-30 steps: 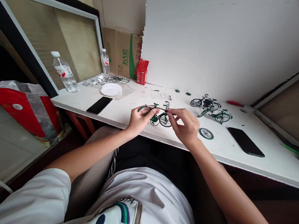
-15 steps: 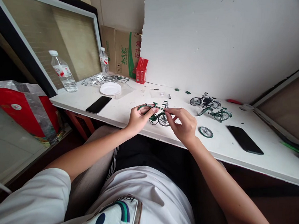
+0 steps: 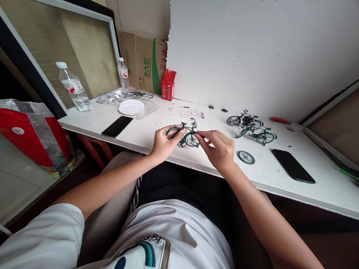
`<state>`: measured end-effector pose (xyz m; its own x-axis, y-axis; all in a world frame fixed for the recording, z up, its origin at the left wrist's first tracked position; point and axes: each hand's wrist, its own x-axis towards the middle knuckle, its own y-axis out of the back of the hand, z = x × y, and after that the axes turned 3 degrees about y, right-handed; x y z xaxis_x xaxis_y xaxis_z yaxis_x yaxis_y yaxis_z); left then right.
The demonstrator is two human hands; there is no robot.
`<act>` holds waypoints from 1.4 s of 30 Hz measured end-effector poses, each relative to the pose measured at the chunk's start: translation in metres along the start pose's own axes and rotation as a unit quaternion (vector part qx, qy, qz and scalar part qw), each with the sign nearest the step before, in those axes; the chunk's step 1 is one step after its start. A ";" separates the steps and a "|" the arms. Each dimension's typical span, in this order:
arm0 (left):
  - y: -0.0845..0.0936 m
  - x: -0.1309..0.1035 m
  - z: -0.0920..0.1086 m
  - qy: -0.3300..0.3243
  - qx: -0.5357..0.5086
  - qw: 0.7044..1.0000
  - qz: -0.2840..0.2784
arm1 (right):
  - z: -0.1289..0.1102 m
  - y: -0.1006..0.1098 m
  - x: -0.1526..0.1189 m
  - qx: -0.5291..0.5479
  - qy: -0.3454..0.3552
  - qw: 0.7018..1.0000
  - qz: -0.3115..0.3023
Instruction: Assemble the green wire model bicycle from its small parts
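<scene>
Both forearms reach forward over the near edge of the white surface (image 3: 145, 127), converging on a small green model bicycle (image 3: 192, 139) held above it. The left hand (image 3: 165, 142) has thumb and fingers closed on its rear half, covering much of the back wheel. The right hand (image 3: 219, 149) comes in from the other side, thumb and forefinger narrowed at the front wheel; they seem to touch it, though I cannot tell whether they grip anything. A loose wheel (image 3: 246, 157) lies just beyond the right hand, near a black phone (image 3: 293, 166). Farther back, overlapping model bicycles (image 3: 264, 137) partly hide one another.
</scene>
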<state>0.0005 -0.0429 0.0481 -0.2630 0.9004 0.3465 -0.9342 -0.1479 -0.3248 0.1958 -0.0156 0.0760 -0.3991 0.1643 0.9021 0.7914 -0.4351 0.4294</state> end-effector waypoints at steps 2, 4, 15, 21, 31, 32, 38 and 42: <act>0.001 0.001 -0.002 -0.009 0.005 1.000 0.001 | 0.001 -0.001 0.000 -0.018 -0.001 1.000 -0.003; 0.002 0.001 -0.005 -0.019 0.010 1.000 0.001 | 0.002 -0.001 0.000 -0.037 -0.004 0.999 -0.007; 0.005 -0.002 -0.016 -0.089 0.080 0.993 -0.017 | 0.003 -0.001 -0.001 -0.111 0.018 0.993 -0.022; 0.005 -0.004 -0.015 -0.104 0.094 0.990 -0.018 | -0.001 -0.004 -0.004 -0.134 0.009 0.990 -0.038; 0.006 -0.006 0.000 -0.167 0.158 0.973 -0.017 | -0.009 -0.011 -0.007 -0.126 -0.041 0.984 -0.116; 0.006 -0.006 0.000 -0.172 0.162 0.972 -0.017 | -0.009 -0.011 -0.007 -0.127 -0.037 0.985 -0.114; 0.005 -0.006 0.002 -0.175 0.172 0.969 -0.009 | -0.008 -0.012 -0.007 -0.154 0.017 0.985 -0.079; 0.004 -0.007 0.006 -0.164 0.162 0.973 -0.006 | -0.008 -0.012 -0.006 -0.158 0.040 0.984 -0.067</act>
<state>-0.0029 -0.0521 0.0494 -0.2648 0.7324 0.6273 -0.9507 -0.3073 -0.0424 0.1850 -0.0182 0.0653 -0.5349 0.1747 0.8267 0.5503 -0.6704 0.4977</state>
